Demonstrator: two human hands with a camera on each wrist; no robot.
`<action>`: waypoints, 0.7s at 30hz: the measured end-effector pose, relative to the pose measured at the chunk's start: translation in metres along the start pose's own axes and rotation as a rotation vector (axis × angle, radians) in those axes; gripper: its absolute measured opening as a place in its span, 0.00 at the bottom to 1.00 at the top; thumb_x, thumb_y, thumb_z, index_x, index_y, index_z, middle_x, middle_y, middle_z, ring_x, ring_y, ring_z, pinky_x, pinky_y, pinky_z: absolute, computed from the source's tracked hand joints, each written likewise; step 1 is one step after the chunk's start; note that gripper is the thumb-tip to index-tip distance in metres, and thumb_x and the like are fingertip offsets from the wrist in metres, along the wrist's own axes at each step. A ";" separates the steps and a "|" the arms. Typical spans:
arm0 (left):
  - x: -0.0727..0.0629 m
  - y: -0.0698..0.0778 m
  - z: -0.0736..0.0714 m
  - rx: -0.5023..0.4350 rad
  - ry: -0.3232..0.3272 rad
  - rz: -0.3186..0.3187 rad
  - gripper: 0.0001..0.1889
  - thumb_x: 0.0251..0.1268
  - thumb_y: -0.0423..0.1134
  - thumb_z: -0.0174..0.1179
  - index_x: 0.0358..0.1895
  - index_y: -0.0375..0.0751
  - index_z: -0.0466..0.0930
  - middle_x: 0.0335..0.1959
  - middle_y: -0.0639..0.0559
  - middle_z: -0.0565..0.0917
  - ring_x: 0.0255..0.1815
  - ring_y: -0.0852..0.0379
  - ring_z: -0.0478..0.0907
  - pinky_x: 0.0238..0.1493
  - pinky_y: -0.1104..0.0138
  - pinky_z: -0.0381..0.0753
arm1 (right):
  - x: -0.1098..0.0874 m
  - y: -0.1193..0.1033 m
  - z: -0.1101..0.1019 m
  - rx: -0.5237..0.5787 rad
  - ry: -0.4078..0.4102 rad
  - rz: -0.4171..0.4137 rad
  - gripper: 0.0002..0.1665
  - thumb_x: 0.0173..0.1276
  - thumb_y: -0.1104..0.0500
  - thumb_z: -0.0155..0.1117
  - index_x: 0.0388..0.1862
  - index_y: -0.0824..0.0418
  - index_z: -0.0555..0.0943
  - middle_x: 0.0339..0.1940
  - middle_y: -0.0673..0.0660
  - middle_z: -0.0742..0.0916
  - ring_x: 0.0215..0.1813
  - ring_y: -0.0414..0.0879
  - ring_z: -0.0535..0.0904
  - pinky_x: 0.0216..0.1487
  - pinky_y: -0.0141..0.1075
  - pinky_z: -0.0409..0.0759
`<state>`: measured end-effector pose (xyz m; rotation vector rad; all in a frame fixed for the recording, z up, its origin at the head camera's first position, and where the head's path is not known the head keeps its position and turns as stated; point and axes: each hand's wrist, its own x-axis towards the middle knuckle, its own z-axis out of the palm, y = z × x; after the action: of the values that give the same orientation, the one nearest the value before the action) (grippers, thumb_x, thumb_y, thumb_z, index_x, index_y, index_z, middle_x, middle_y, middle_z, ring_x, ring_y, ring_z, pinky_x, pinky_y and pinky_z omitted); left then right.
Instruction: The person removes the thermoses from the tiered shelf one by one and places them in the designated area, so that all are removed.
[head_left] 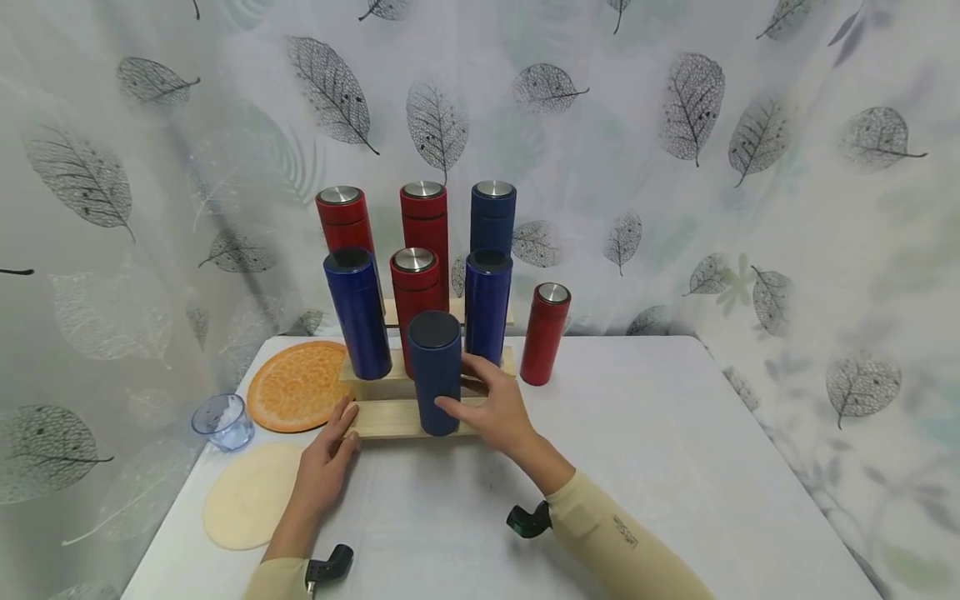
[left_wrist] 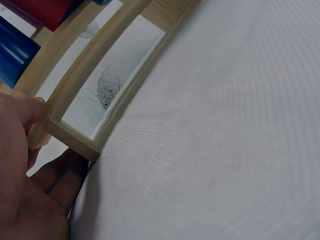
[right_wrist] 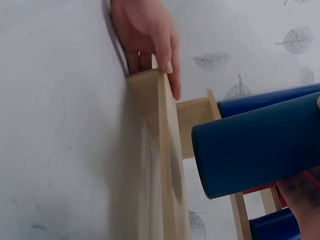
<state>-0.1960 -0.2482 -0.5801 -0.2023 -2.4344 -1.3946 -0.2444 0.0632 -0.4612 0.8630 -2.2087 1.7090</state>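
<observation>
A stepped wooden rack [head_left: 386, 421] carries several red and blue thermos bottles on its upper tiers. My right hand [head_left: 495, 406] grips a dark blue thermos [head_left: 437, 375] with a black lid, thumb on the near side. In the right wrist view, a narrow gap separates the base of this thermos [right_wrist: 250, 145] from the lowest plank [right_wrist: 172, 150]. At the rack's left end, my left hand [head_left: 327, 458] holds the end of that lowest tier. The left wrist view has its thumb over the plank and fingers around the end piece [left_wrist: 72, 140].
A red thermos [head_left: 545, 337] stands on the white table [head_left: 645, 467] right of the rack. To the left lie an orange round mat [head_left: 296, 383] and a cream round board [head_left: 251, 500], with a clear blue glass [head_left: 225, 423] beside them. A leaf-patterned curtain [head_left: 585, 158] hangs behind.
</observation>
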 end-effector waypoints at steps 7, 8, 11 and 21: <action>-0.001 -0.001 0.001 0.004 -0.011 -0.007 0.25 0.88 0.40 0.55 0.81 0.41 0.72 0.86 0.47 0.64 0.83 0.37 0.62 0.66 0.89 0.56 | -0.003 0.001 -0.008 0.000 0.017 0.003 0.38 0.65 0.60 0.85 0.73 0.58 0.81 0.63 0.56 0.89 0.62 0.52 0.87 0.62 0.55 0.86; -0.002 -0.001 0.001 0.003 -0.011 -0.008 0.25 0.88 0.41 0.55 0.81 0.41 0.72 0.86 0.47 0.64 0.83 0.37 0.62 0.66 0.89 0.56 | -0.003 0.001 -0.009 -0.006 0.020 0.001 0.38 0.65 0.60 0.85 0.73 0.59 0.81 0.63 0.56 0.89 0.61 0.52 0.87 0.61 0.54 0.86; -0.001 -0.001 0.000 -0.002 -0.009 -0.007 0.25 0.88 0.41 0.55 0.82 0.42 0.72 0.86 0.47 0.63 0.83 0.37 0.62 0.66 0.88 0.57 | -0.004 0.001 -0.013 -0.027 0.025 0.007 0.38 0.65 0.59 0.85 0.73 0.58 0.81 0.62 0.55 0.89 0.60 0.51 0.88 0.61 0.53 0.86; 0.000 -0.001 0.001 -0.007 -0.006 0.005 0.25 0.88 0.39 0.56 0.81 0.40 0.72 0.85 0.44 0.64 0.83 0.36 0.62 0.66 0.88 0.57 | -0.007 0.002 -0.024 -0.012 0.035 0.017 0.39 0.64 0.60 0.86 0.73 0.58 0.81 0.61 0.55 0.89 0.58 0.53 0.88 0.61 0.57 0.86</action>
<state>-0.1965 -0.2479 -0.5816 -0.2143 -2.4325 -1.4027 -0.2441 0.0887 -0.4594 0.8071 -2.2078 1.7032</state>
